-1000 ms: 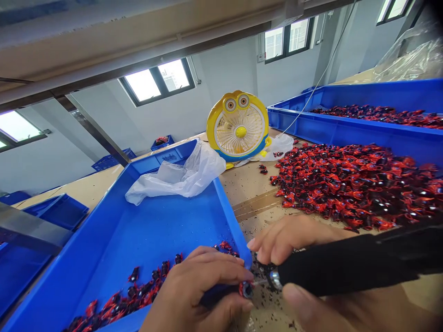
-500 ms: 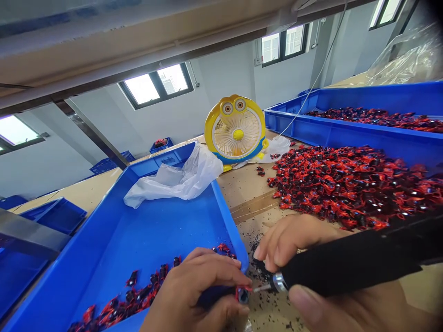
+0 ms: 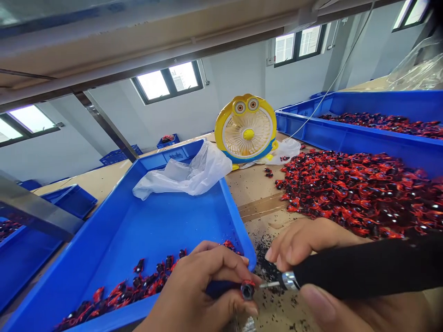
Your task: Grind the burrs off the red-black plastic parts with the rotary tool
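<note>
Between thumb and fingers, my left hand pinches a small red-and-black plastic part, its round dark opening facing me. My right hand is wrapped round a thick black-handled power tool that looks like an electric screwdriver. From its silver collar a thin metal bit points left, its tip at or very near the side of the part; I cannot tell whether they touch. Similar red-and-black parts lie in the near end of the blue tray beside my left hand.
A large heap of red-and-black parts covers the table at right, before another blue tray. A yellow fan stands at the back. A white plastic bag hangs over the tray. Black scraps litter the cardboard. A metal post rises at left.
The whole view has shifted, so things sit slightly further right. The held part has turned a little and its opening faces me more. Both hands keep their grip.
</note>
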Demonstrator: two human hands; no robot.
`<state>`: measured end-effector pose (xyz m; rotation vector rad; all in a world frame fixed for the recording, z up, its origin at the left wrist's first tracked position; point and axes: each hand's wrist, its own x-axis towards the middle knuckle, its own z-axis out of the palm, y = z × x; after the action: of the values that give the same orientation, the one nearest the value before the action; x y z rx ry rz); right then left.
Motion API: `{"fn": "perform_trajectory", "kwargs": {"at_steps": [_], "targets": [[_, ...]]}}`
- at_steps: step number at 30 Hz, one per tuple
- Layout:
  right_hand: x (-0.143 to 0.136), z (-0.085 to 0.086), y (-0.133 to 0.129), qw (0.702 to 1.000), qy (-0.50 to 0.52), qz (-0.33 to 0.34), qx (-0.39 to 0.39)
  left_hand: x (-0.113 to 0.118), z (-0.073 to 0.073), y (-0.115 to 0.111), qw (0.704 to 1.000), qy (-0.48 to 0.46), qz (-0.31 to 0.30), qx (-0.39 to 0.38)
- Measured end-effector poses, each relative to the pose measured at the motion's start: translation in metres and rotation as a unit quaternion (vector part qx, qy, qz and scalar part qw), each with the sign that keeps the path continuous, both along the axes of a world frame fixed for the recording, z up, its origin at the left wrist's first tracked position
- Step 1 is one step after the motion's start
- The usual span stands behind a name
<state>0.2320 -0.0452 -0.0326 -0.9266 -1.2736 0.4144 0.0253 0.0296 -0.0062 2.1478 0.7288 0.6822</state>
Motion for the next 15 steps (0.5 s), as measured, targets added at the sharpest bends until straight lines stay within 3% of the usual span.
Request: {"fn": "perform_trajectory", "kwargs": {"at_steps": [6, 15], "targets": [[-0.003, 0.0, 0.006, 0.998, 0.049, 0.008, 0.028, 0.003, 0.001, -0.002, 1.0, 0.001, 0.0, -0.003], [0.028, -0.017, 0.01, 0.991, -0.01, 0.129, 0.021, 0.006, 0.004, -0.002, 0.999, 0.014, -0.002, -0.035]]}}
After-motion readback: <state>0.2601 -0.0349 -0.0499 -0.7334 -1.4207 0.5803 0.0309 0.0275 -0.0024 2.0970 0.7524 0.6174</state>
